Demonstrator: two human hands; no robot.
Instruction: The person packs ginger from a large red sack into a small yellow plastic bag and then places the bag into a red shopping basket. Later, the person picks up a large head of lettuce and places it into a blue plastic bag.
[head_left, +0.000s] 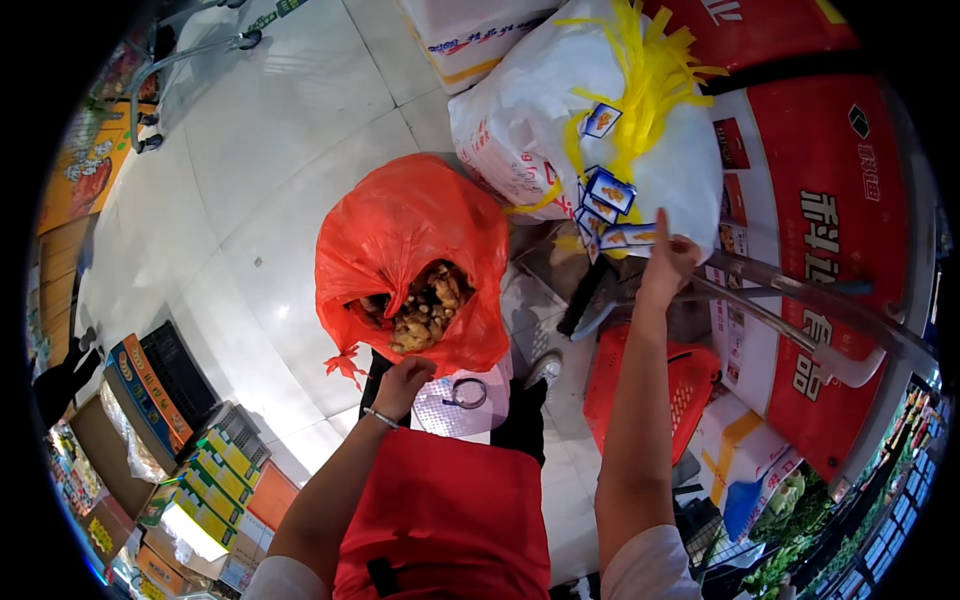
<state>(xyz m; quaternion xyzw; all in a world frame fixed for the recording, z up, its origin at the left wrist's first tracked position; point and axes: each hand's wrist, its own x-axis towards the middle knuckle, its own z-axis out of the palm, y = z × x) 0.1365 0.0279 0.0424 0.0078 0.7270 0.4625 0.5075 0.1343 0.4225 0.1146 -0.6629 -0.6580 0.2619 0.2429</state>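
Observation:
Before me a red plastic bag (367, 217) gapes, with knobbly ginger roots (431, 315) inside. My left hand (403, 386) is at the bag's near edge, fingers curled; whether they grip the plastic is hidden. To the right stands a bulging white sack (517, 97), draped with a bundle of yellow strips (649, 82) that look like netting. Several blue-edged labels (611, 191) hang from these strips. My right hand (670, 262) is at the end of the lowest label (628, 236), index finger stretched out; I cannot tell whether it pinches the label.
A pale perforated plastic surface (450, 416) with a dark ring (469, 393) lies between my legs. Right of me are a red plastic basket (645, 390), metal rails (757, 304) and a red printed panel (832, 187). Cartons (214, 480) stand left; a white foam box (472, 37) is beyond.

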